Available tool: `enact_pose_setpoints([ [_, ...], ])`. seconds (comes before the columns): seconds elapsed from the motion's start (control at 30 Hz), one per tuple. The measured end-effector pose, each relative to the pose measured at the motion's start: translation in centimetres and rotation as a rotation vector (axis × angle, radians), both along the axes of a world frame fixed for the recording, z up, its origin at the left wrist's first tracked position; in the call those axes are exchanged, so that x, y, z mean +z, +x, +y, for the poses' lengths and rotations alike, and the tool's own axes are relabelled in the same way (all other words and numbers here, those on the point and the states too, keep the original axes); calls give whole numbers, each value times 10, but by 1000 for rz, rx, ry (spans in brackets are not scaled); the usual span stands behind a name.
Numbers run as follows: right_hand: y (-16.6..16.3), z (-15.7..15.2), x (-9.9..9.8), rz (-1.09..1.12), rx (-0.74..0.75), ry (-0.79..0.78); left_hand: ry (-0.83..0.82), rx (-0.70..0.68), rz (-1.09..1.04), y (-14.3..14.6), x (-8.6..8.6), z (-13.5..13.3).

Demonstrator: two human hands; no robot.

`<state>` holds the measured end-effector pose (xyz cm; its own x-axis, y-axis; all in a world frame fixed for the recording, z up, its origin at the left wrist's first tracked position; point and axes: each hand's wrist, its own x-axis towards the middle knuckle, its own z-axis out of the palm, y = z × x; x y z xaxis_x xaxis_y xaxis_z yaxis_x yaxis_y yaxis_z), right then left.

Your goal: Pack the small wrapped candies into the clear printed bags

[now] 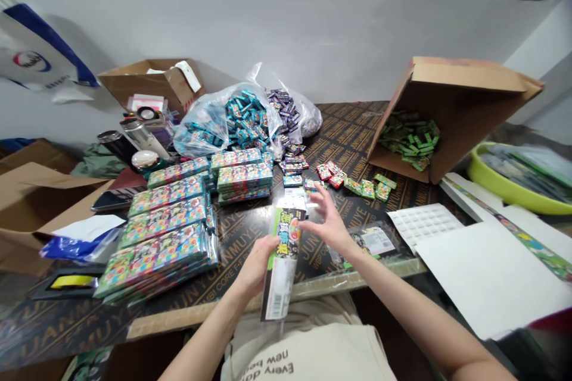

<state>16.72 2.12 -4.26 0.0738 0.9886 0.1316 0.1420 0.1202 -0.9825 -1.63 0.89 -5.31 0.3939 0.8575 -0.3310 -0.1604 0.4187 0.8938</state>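
My left hand (259, 262) is closed round the side of a printed plastic packet (283, 271) with a green and black front, large characters and a barcode. The packet stands tilted above the table's front edge. To its right, my right hand (331, 225) has its fingers apart and holds nothing; the thumb tip is close to the packet's edge, and I cannot tell whether it touches. Just beyond the hands lie small red packs (331, 172), green packs (367, 189) and purple packs (294, 164). Another flat printed packet (375, 241) rests on the table beside my right wrist.
Stacked colourful packs (165, 244) fill the left side. Behind them are a clear bag of blue packs (248, 116) and a bag of purple packs (286, 110). A tipped carton (473, 80) holds green packs; white sheets (465, 277) and a yellow-green basin (491, 175) are at right.
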Motion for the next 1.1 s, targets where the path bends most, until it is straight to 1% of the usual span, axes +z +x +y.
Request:
enact_pose_setpoints([
  [0.07, -7, 0, -7, 175, 147, -191, 85, -44, 60, -3, 0, 3],
  [0.1, -9, 0, -10, 228, 231, -255, 155, -75, 101, -4, 0, 4],
  [0.13, -11, 1, -12, 246, 281, -271, 239, -88, 156, -6, 0, 5],
  [0.17, -12, 2, -13, 231, 287, -243, 327, -88, 222, -7, -1, 6],
  [0.2, -12, 4, -12, 200, 258, -193, 404, -81, 289, -8, -2, 7],
  [0.27, -11, 6, -11, 169, 194, -125, 493, -57, 383, -11, -5, 11],
  [0.33, -10, 5, -10, 223, 232, -176, 505, -13, 403, -14, -7, 16],
  [0.43, -10, -4, -17, 303, 476, -330, 444, 105, 358, -17, -9, 23],
  [0.47, -11, -7, -22, 296, 533, -342, 407, 118, 326, -17, -10, 25],
  [0.5, -11, -10, -27, 276, 547, -326, 373, 108, 285, -18, -11, 25],
  [0.53, -10, -11, -33, 245, 524, -293, 349, 83, 239, -17, -13, 25],
  [0.63, -8, -7, -41, 183, 359, -185, 344, 12, 148, -14, -22, 21],
  [0.7, -7, 0, -37, 261, 242, -190, 359, -21, 138, -10, -32, 17],
  [0.77, -9, 7, -27, 419, 107, -252, 337, -80, 127, -2, -39, 13],
  [0.8, -11, 9, -21, 482, 33, -276, 320, -95, 104, 3, -42, 10],
  [0.83, -15, 11, -17, 522, -44, -279, 301, -82, 65, 9, -42, 8],
  [0.87, -19, 12, -13, 541, -118, -260, 281, -32, 10, 16, -41, 5],
  [0.93, -29, 11, -12, 543, -260, -172, 234, 150, -130, 29, -33, 1],
  [1.0, -37, 9, -14, 555, -330, -105, 150, 300, -260, 40, -21, 1],
  [1.03, -40, 8, -16, 568, -339, -92, 98, 335, -303, 44, -16, 2],
  [1.1, -42, 6, -19, 576, -336, -81, -3, 357, -340, 47, -7, 9],
])
